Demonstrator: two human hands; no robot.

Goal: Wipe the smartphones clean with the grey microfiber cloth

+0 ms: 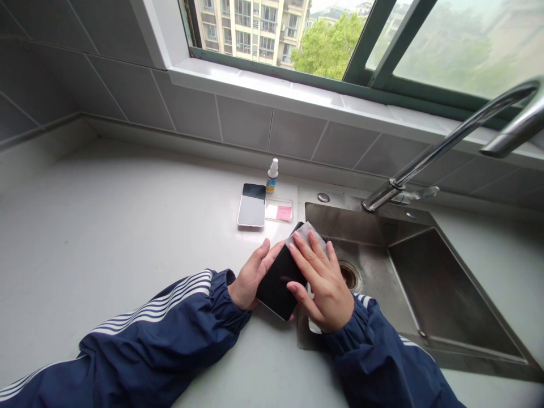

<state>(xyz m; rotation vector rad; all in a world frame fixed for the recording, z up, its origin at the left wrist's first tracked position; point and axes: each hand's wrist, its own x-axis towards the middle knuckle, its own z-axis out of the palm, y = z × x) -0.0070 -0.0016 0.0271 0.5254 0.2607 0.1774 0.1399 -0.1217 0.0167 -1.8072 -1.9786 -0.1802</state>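
1. Here's the dark phone (pixel 277 286), just below the frame's centre, long axis slanting lower left to upper right.
2. Left hand (pixel 250 279): grip curled around the phone's left side.
3. Right hand (pixel 326 286), nearer the upper-right end: grip unclenched, fingers extended flat over the grey cloth (pixel 305 228) against the screen there.
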